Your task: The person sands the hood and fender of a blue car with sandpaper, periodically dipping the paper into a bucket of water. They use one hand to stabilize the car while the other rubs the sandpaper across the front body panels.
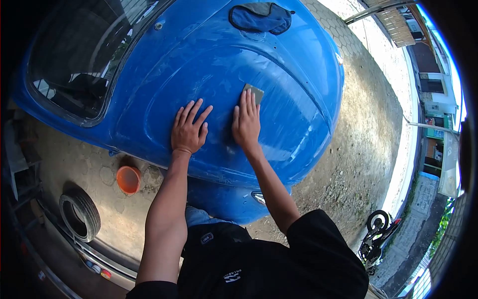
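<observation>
A blue car hood (209, 74) with whitish streaks and wet-looking patches fills the middle of the view. My left hand (190, 128) lies on it with the fingers spread and holds nothing. To its right, my right hand (246, 119) presses a small grey-green sanding sheet (257, 93) flat against the hood, fingers close together over its left part. Part of the sheet is hidden under the fingers. A dark blue and grey cloth (261, 17) lies on the hood farther up, apart from both hands.
The car's windshield (79, 55) is at the upper left. On the ground at the left are an orange bucket (128, 180) and a tire (79, 214). A headlight (258, 198) shows beside my right forearm. A motorcycle (376, 239) stands at the lower right.
</observation>
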Demonstrator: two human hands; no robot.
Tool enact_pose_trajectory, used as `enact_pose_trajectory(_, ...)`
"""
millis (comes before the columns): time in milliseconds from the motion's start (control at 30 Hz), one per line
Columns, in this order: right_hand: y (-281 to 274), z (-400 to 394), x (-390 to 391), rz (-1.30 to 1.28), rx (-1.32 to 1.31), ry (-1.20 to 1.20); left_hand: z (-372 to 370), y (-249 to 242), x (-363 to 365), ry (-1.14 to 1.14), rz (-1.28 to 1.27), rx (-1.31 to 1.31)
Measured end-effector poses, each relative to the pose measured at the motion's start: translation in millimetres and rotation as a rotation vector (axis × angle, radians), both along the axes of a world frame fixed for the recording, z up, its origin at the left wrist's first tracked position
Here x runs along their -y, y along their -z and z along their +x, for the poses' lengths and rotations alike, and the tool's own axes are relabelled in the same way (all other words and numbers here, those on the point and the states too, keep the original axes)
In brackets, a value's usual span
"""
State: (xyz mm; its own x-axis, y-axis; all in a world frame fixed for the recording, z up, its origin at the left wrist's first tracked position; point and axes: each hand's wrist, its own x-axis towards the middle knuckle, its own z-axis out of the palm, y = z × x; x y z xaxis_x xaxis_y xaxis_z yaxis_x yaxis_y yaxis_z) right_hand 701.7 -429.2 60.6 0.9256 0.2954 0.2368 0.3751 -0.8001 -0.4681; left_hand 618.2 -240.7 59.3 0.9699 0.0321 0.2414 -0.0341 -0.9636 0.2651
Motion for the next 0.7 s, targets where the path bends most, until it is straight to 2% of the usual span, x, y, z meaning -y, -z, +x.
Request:
enact_pose_trajectory(100,9,-128,-4,-0.049,-0.198,-0.019,2,-1,-2,-0.007,-0.014,0.004)
enact_pose_trajectory(167,-1,-140,-3,-0.069,-0.258,-0.022,0,-3,-1,-0.004,-0.022,0.006)
enact_pose_trajectory(267,-2,-67,3,-0.101,-0.19,-0.007,0,-1,-1,-0.008,-0.013,0.008)
enact_pose_trajectory(333,3,27,7,-0.057,-0.074,0.141,0,-1,-2,-0.012,0.0,0.017)
enact_pose_trajectory(400,-2,120,20,0.009,-0.07,0.163,1,0,1,-0.003,-0.007,0.023)
enact_pose_trajectory(467,-10,155,21,0.028,-0.046,0.141,0,1,-1,0.002,-0.023,0.019)
enact_pose_trajectory(533,-6,113,13,0.036,-0.012,0.05,-1,1,-1,0.008,-0.035,0.012)
enact_pose_trajectory(600,-1,7,-4,-0.004,0.004,-0.045,0,-1,-1,0.001,-0.035,0.005)
enact_pose_trajectory(700,11,-150,-6,-0.116,-0.214,-0.119,0,1,-1,-0.007,-0.018,-0.006)
